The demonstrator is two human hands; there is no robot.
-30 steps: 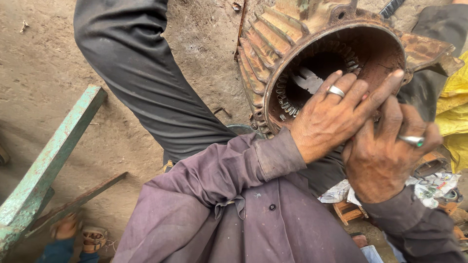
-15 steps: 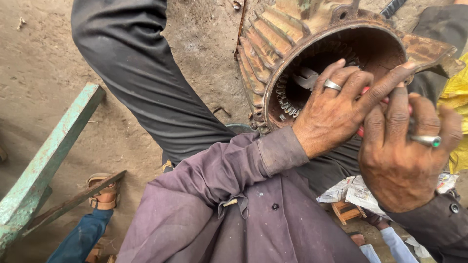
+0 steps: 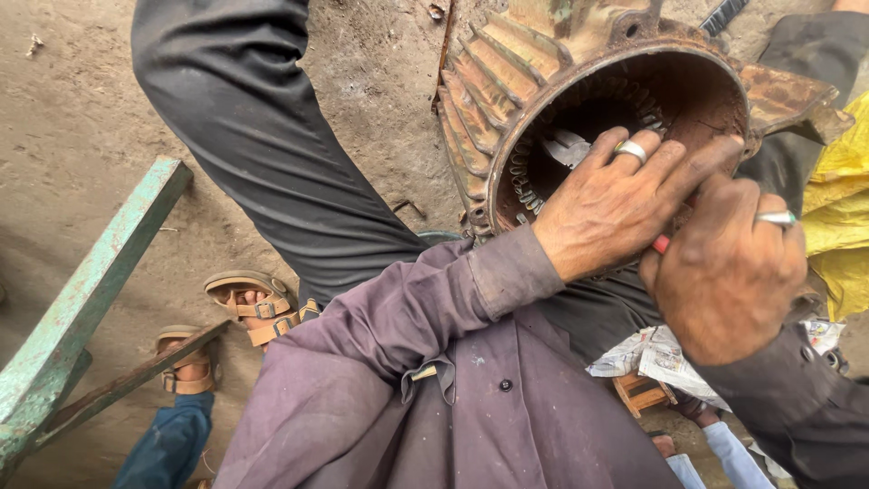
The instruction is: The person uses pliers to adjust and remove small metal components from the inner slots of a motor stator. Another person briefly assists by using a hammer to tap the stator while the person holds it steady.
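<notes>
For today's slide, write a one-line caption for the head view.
Both ringed hands, left hand and right hand, work at the open mouth of a rusty finned motor housing, a red-handled tool between them.

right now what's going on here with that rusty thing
A person sits on the dirt ground with a rusty finned motor housing between their legs. The left hand rests on its open rim, fingers reaching over the bore. The right hand is closed around a red-handled tool at the rim. Someone else's sandalled feet stand nearby.
</notes>
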